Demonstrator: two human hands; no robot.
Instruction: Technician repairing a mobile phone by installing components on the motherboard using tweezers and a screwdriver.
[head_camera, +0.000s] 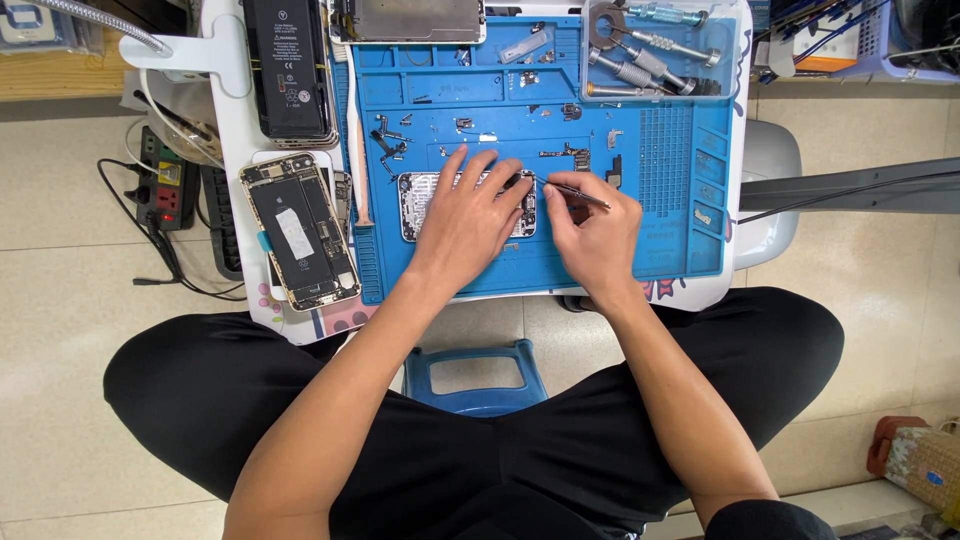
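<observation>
My left hand (470, 215) lies flat on a silver phone housing (418, 200) that rests on the blue repair mat (640, 250), fingers spread across it. My right hand (592, 232) pinches thin metal tweezers (572, 190), whose tip points left toward the upper right corner of the housing, close to my left fingertips. Most of the housing is hidden under my left hand. Small screws and metal parts (565, 155) are scattered on the mat just above the housing.
An opened phone with its battery showing (298, 230) lies left of the mat. A black battery (288, 70) and another phone frame (405, 20) sit at the top. A clear box of screwdrivers (650, 50) stands top right. A power strip (165, 185) is on the floor, left.
</observation>
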